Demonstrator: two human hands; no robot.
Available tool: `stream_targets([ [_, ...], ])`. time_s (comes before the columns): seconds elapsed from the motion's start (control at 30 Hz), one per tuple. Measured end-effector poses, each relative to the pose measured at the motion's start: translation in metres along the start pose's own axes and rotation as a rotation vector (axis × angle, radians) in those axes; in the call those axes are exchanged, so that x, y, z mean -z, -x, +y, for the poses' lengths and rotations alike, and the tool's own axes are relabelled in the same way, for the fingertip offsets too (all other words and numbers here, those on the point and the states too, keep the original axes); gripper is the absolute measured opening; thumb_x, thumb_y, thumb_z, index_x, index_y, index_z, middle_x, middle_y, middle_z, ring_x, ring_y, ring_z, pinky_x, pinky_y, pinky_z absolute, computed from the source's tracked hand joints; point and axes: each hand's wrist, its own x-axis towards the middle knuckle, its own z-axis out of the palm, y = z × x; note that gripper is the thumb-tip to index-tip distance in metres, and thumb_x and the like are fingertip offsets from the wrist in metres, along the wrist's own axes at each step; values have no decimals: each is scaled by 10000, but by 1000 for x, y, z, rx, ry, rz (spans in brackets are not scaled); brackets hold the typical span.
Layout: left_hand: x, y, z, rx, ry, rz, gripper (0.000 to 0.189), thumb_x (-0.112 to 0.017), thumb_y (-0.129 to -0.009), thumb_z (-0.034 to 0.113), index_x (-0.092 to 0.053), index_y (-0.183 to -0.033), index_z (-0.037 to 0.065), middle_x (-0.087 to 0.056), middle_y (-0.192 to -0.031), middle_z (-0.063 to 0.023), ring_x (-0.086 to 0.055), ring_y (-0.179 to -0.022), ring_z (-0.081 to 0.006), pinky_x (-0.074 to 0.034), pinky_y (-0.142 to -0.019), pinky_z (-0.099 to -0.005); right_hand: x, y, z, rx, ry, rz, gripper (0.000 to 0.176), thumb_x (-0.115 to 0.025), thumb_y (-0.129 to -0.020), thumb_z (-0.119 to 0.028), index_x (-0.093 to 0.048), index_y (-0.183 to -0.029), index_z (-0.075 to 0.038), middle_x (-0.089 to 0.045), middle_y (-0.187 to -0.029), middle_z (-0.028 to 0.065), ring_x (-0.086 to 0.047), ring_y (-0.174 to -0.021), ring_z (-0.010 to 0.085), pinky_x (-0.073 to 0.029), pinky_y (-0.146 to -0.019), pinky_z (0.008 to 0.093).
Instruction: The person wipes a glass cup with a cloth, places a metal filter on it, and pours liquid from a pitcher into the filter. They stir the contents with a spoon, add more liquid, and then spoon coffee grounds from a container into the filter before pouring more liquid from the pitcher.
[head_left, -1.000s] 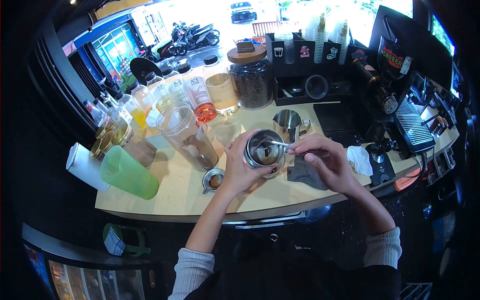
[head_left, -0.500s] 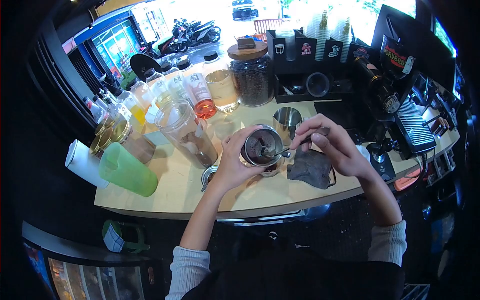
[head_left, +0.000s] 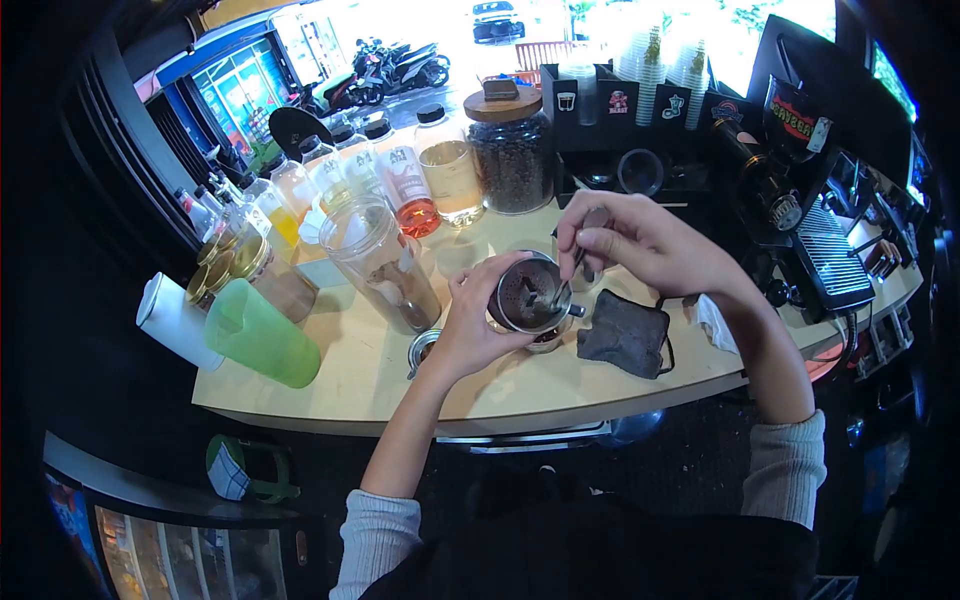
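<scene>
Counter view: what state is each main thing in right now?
Metal cup, open, held in left hand
Spoon, in right hand, tip inside cup
Bean jar, lid on
Pale-liquid bottle, capped, partly full
Red-liquid bottle, capped, partly full
Tall clear jar, partly filled
Green pitcher, standing
Dark cloth, rumpled

We are gripping a smooth metal cup (head_left: 518, 292) and a shiny metal spoon (head_left: 562, 298). Right of our grip, a dark cloth (head_left: 622, 333) is looking matt and rough; well left, a jug (head_left: 262, 335) is showing smooth green plastic.
</scene>
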Motion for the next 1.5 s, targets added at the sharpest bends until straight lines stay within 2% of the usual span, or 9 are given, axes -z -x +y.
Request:
stream_targets([
  [0.07, 0, 0, 0, 11, -1, -16, 819, -829, -567, 255, -469, -1295, 153, -561, -1240, -50, -506, -1192, -248, -267, -1021, -430, 5, -8, -2, 75, 112, -38, 137, -423, -957, -85, -522, -1021, -16, -636, -804, 69, -618, -757, 141, -484, -689, 290],
  [0.13, -1, 1, 0, 20, -2, -33, 825, -829, -572, 260, -461, -1302, 151, -552, -1251, -53, -499, -1199, -247, -260, -1024, -430, 4, -13, -4, 50, 112, -63, 138, -443, -955, -69, -545, -1011, 7, -626, -888, 69, -622, -817, 134, -480, -733, 279],
  [0.27, -3, 0, -1, -6, -18, 1, 835, -827, -572, 268, -454, -1309, 141, -546, -1258, -67, -495, -1202, -254, -261, -1017, -431, -6, -14, -6, 74, 138, -158, 141, -448, -952, -76, -540, -1022, 4, -646, -815, 74, -628, -786, 151, -482, -720, 290],
  [0.43, -2, -3, 1, 10, 16, 37, 829, -838, -550, 291, -486, -1284, 128, -578, -1218, -83, -526, -1166, -263, -275, -1000, -431, -10, -11, 1, -37, -70, 21, 146, -433, -982, -137, -521, -1001, -23, -650, -832, 56, -566, -698, 80, -476, -654, 247],
  [0.53, 1, -8, 1, 52, -26, 21, 850, -865, -561, 310, -491, -1272, 31, -589, -1187, -133, -563, -1123, -256, -389, -972, -393, -10, -5, 3, -80, -191, 174, 142, -434, -991, -154, -517, -986, -39, -646, -877, 64, -533, -677, 59, -464, -644, 215],
  [0.8, 7, -19, 5, 177, 224, -24, 782, -872, -566, 276, -534, -1222, 17, -629, -1131, -115, -597, -1079, -210, -427, -980, -346, -10, 12, 12, -61, -320, 462, 169, -457, -995, -212, -497, -1009, -48, -658, -927, 115, -605, -741, 95, -504, -695, 229],
  [1.13, 2, -21, -9, 80, 65, -4, 754, -853, -591, 301, -542, -1211, 7, -638, -1110, -129, -605, -1067, -230, -426, -982, -362, -10, 21, 18, -44, -336, 531, 209, -493, -984, -256, -500, -1007, -48, -654, -961, 130, -653, -834, 132, -530, -758, 252],
  [1.2, 1, -21, -9, 77, 104, -5, 776, -854, -573, 353, -547, -1201, 16, -650, -1087, -150, -622, -1045, -273, -445, -954, -390, -11, 22, 21, -36, -342, 539, 211, -501, -982, -257, -505, -998, -47, -656, -968, 138, -659, -834, 142, -536, -769, 261],
  [1.5, -3, -10, -6, 167, 244, -38, 823, -870, -585, 301, -501, -1263, 15, -609, -1163, -124, -567, -1128, -223, -394, -1022, -369, -16, 29, 39, -30, -413, 609, 202, -507, -981, -229, -539, -988, -30, -658, -1001, 163, -666, -857, 163, -543, -785, 282],
])
